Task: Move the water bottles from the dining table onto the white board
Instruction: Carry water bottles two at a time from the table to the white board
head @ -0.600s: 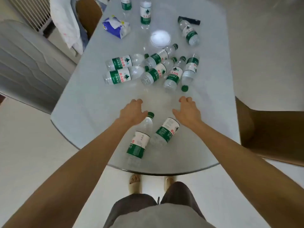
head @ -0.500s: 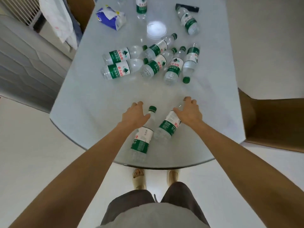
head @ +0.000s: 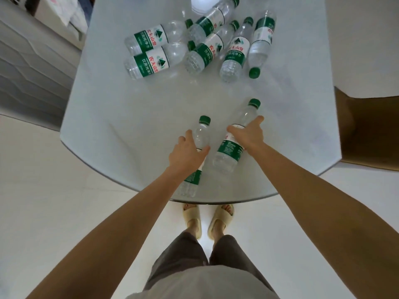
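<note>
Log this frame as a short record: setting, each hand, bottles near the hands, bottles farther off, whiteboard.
setting: person standing at a glass dining table, head view looking down
left hand: left hand grips the left bottle around its upper body
right hand: right hand grips the right bottle near the top of its label
near bottles: both lying on the table, green caps pointing away from the person
far bottles: six bottles lying in a cluster farther up the table
whiteboard: not in view

Eight water bottles [head: 149, 61]; two hands [head: 186, 155]; two slippers [head: 192, 219].
</note>
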Motion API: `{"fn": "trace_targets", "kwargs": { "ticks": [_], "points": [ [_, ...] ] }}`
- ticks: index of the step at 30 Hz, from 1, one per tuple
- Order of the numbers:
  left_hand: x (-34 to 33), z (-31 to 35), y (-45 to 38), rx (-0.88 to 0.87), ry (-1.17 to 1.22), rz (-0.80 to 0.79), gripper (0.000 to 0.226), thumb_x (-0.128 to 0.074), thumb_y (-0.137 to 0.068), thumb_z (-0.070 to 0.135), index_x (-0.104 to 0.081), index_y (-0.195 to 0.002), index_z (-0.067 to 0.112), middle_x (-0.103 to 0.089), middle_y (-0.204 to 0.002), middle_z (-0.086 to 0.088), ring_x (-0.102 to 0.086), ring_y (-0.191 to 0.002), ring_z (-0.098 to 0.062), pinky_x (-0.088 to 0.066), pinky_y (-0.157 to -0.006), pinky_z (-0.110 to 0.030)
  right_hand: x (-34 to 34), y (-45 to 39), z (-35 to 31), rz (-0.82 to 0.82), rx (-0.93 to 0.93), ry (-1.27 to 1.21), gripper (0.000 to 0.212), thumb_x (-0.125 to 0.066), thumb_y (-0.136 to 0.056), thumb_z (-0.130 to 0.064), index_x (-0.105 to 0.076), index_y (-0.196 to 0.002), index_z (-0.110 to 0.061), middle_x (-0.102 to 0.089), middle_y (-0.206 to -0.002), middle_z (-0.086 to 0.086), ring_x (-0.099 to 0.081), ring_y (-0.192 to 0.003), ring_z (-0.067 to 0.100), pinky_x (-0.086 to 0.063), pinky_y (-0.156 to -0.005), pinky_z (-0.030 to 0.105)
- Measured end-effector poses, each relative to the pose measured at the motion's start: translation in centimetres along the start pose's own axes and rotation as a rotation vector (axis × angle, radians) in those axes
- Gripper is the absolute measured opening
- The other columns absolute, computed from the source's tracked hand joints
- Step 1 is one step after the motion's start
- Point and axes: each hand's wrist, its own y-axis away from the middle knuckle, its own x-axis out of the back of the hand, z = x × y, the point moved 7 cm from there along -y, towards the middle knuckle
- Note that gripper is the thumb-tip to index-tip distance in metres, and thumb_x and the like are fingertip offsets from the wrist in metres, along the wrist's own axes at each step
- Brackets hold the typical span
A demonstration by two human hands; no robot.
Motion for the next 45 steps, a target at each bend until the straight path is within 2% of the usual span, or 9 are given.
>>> {"fn": "trace_targets", "kwargs": {
  "ticks": [6, 12, 15, 18, 20, 27, 38, 42, 45],
  "points": [
    [-1.0, -0.9, 0.9, 0.07, 0.005, 0.084, 0.079, -0.054, -0.086, 0.06, -0.018, -0.147, 0.024, -0.054, -0.118, -0.013, -0.06, -0.101, -0.035, -0.051, -0.085, -0.047, 3.7, 2.4, 1.5, -0.053, 0.123, 0.031, 0.085, -0.077, -0.067, -0.031, -0.027, -0.136, -0.025, -0.062, -0.102, 0.002, -0.065, -0.085, 0.024, -0.055, -0.078, 0.039],
    [-1.9, 0.1, 1.2, 0.237, 0.908, -0.192, 0.052, -0.062, -0.09, 0.041, -0.043, -0.131, 0.015, -0.067, -0.099, -0.011, -0.068, -0.07, -0.021, -0.057, -0.057, -0.031, 7.5, 5.0, 3.4, -0.129, 0.0, -0.292, 0.058, -0.073, -0.077, -0.019, -0.041, -0.125, -0.027, -0.064, -0.099, 0.004, -0.067, -0.074, 0.019, -0.056, -0.06, 0.031],
    [-2.6, 3.4, 1.9, 0.253, 1.051, -0.369, 0.051, -0.063, -0.087, 0.045, -0.049, -0.124, 0.012, -0.067, -0.09, -0.013, -0.067, -0.063, -0.025, -0.058, -0.058, -0.033, 9.1, 6.4, 5.4, -0.119, -0.134, -0.531, 0.047, -0.07, -0.081, -0.022, -0.045, -0.121, -0.023, -0.066, -0.1, 0.013, -0.067, -0.074, 0.025, -0.059, -0.068, 0.038],
    [-3.3, 7.9, 2.7, 0.164, 1.011, -0.526, 0.051, -0.064, -0.087, 0.042, -0.05, -0.124, 0.01, -0.067, -0.085, -0.014, -0.067, -0.065, -0.029, -0.059, -0.059, -0.036, 11.3, 7.9, 8.1, -0.064, -0.205, -0.737, 0.052, -0.074, -0.077, -0.03, -0.05, -0.122, -0.019, -0.069, -0.102, 0.014, -0.07, -0.082, 0.029, -0.059, -0.076, 0.044],
    [-4.5, 11.2, 3.9, 0.107, 0.944, -0.619, 0.047, -0.064, -0.087, 0.04, -0.051, -0.121, 0.011, -0.067, -0.082, -0.014, -0.068, -0.065, -0.03, -0.059, -0.058, -0.036, 13.8, 9.3, 9.8, -0.006, -0.214, -0.826, 0.052, -0.078, -0.074, -0.037, -0.055, -0.118, -0.019, -0.071, -0.097, 0.012, -0.07, -0.079, 0.027, -0.059, -0.072, 0.041],
    [-13.4, 24.4, 12.5, -0.122, 0.606, -0.779, 0.043, -0.067, -0.083, 0.043, -0.058, -0.11, 0.011, -0.068, -0.072, -0.012, -0.065, -0.059, -0.026, -0.057, -0.063, -0.033, 26.8, 15.7, 19.6, 0.207, -0.168, -0.873, 0.043, -0.073, -0.08, -0.038, -0.059, -0.114, -0.017, -0.071, -0.086, 0.01, -0.068, -0.067, 0.022, -0.057, -0.066, 0.034],
    [-38.1, 48.2, 40.3, -0.533, 0.279, -1.068, 0.044, -0.067, -0.082, 0.047, -0.057, -0.112, 0.015, -0.068, -0.082, -0.012, -0.066, -0.06, -0.023, -0.056, -0.062, -0.032, 52.2, 31.1, 47.6, 0.744, -0.183, -1.045, 0.046, -0.075, -0.077, -0.037, -0.057, -0.114, -0.015, -0.072, -0.093, 0.015, -0.071, -0.073, 0.027, -0.06, -0.069, 0.038],
    [-46.4, 54.4, 51.7, -0.621, 0.209, -1.237, 0.053, -0.072, -0.079, 0.046, -0.056, -0.119, 0.015, -0.069, -0.082, -0.012, -0.067, -0.066, -0.028, -0.056, -0.066, -0.036, 59.3, 38.2, 56.9, 0.977, -0.153, -1.164, 0.047, -0.078, -0.073, -0.035, -0.06, -0.11, -0.013, -0.072, -0.1, 0.018, -0.071, -0.08, 0.029, -0.059, -0.078, 0.044],
    [-52.9, 58.3, 60.1, -0.686, 0.154, -1.351, 0.066, -0.077, -0.073, 0.048, -0.054, -0.125, 0.016, -0.07, -0.086, -0.013, -0.069, -0.066, -0.028, -0.055, -0.064, -0.037, 63.6, 43.7, 63.5, 1.148, -0.178, -1.186, 0.047, -0.078, -0.074, -0.033, -0.059, -0.113, -0.014, -0.072, -0.097, 0.013, -0.072, -0.08, 0.027, -0.059, -0.073, 0.04]
  ]
}}
